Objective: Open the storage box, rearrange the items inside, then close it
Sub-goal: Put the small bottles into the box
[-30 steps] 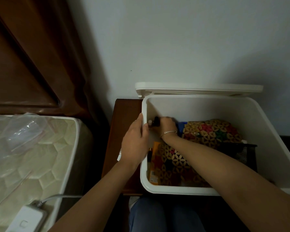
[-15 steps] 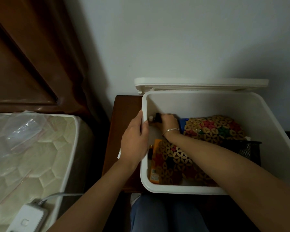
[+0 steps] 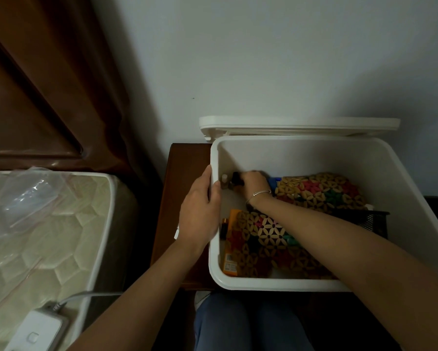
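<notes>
A person seated at a dark wooden nightstand (image 3: 183, 173) works inside a white storage box (image 3: 276, 283) that covers most of the stand's top, its near edge at the person's knees. The box's lid (image 3: 299, 124) stands open, tipped back against the wall.

The left hand (image 3: 200, 211) grips the box's left wall, with the thumb hooked over the rim on the inside and the fingers down the outside. The right hand (image 3: 254, 183), with a thin bracelet (image 3: 259, 193) at the wrist, reaches into the far left corner of the box and curls its fingers round a small dark-capped bottle (image 3: 236, 178). A small pale-capped bottle (image 3: 224, 181) stands just beside it, against the left wall.

Two flower-patterned woven pieces fill much of the box floor – one (image 3: 261, 239) toward the near left, partly under the right forearm, the other (image 3: 319, 191) toward the far right. An orange carton (image 3: 230, 264) lies along the left wall and a black mesh basket (image 3: 369, 221) sits at the right side.

A quilted mattress (image 3: 35, 236) lies to the left of the stand.
</notes>
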The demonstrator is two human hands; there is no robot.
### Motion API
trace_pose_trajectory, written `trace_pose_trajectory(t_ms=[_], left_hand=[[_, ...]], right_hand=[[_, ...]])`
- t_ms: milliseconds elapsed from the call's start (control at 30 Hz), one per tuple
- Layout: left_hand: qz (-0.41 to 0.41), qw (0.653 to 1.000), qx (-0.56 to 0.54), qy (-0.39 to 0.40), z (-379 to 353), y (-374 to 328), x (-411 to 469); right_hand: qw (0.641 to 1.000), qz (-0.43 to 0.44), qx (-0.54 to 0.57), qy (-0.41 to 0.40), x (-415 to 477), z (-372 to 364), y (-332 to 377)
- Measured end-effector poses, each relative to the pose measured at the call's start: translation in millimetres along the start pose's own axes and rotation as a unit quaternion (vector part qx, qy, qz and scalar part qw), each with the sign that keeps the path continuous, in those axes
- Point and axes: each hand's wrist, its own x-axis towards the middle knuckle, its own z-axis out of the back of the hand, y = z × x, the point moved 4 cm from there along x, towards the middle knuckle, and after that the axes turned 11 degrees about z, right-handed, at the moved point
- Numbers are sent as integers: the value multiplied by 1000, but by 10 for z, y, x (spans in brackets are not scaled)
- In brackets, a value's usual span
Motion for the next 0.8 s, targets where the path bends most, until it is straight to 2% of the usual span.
trace_pose_trajectory(t_ms=[167,433,633,800], left_hand=[[-1,1000,1,-3,5,-5,-9],[0,1000,0,-9,0,-2,-5],[3,1000,-8,-10,-1,10,-2],[4,1000,-17,-8,-3,16,12]], right_hand=[[998,32,-29,-41,2,-6,49],[999,19,-46,-1,-16,58,105],[993,16,-83,-81,-113,111,86],[997,-13,-31,-75,-184,8,107]])
